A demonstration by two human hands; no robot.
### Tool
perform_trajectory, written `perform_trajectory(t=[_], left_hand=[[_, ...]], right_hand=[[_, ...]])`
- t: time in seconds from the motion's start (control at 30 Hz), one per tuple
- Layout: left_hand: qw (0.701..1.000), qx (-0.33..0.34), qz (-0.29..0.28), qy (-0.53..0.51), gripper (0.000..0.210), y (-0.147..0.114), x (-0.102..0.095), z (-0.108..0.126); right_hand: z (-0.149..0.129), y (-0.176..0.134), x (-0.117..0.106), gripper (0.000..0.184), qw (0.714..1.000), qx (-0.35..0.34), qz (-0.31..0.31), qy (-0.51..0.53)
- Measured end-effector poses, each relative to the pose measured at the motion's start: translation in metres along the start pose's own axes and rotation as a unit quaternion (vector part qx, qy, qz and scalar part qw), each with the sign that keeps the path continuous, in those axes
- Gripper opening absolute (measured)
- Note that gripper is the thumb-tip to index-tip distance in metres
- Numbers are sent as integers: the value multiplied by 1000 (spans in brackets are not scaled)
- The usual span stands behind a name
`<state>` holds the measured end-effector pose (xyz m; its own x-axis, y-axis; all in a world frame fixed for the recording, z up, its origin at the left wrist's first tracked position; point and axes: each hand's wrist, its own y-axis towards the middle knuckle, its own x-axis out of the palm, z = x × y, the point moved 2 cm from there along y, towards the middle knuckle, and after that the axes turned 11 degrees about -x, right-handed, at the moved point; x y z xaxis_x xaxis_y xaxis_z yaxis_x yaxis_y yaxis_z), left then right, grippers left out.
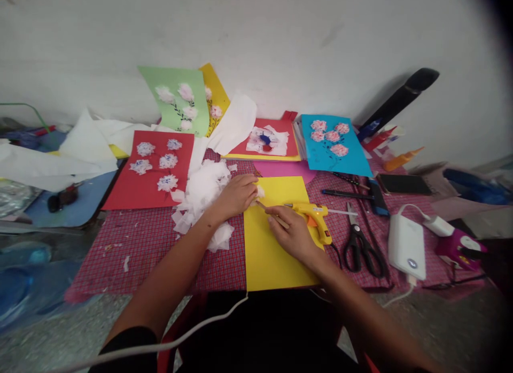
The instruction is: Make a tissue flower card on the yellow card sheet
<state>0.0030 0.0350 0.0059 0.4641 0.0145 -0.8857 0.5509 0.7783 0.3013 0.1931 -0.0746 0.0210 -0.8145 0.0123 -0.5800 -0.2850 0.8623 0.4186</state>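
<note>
A sheet of yellow paper (276, 261) lies on the checked tablecloth in front of me. At its upper left is a small white tuft of tissue paper (260, 192). The curled fingers of my left hand (239, 195) are closed at this tuft, their tips partly hidden. My right hand (292, 231) is shut on a thin wooden stick (261, 204), whose tip points at the tuft. Just beyond my right hand, a yellow glue gun (319, 217) with a clear glue stick lies partly on the paper. Left of it all is a pile of white tissue pieces (204, 188).
Black scissors (363, 250), a marker (348, 194), a phone (404, 184) and a white power bank (406, 247) lie to the right. Behind are flower cards on red (120, 194), green (148, 79) and blue paper (352, 162). A white cable (192, 330) crosses the front.
</note>
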Motion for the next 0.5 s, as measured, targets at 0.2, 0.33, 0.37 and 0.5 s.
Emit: perform_trajectory(t=[0.2,0.33,0.37,0.5], left_hand=[[1000,-1,2,0,20,0,-1,0],[1000,-4,-8,-2,21,1,-2,1],[1000,-3,-9,-3,21,1,-2,2],[1000,-2,-3,-5,21,1,-1,0]], right_hand=[[-7,-2,-1,22,999,-39,18,-30],[-12,-7,-2,24,997,-55,11,-43],[-12,-7,-2,24,998,-54,10,-44],[-10,-2,1,22,998,-48,2,-52]])
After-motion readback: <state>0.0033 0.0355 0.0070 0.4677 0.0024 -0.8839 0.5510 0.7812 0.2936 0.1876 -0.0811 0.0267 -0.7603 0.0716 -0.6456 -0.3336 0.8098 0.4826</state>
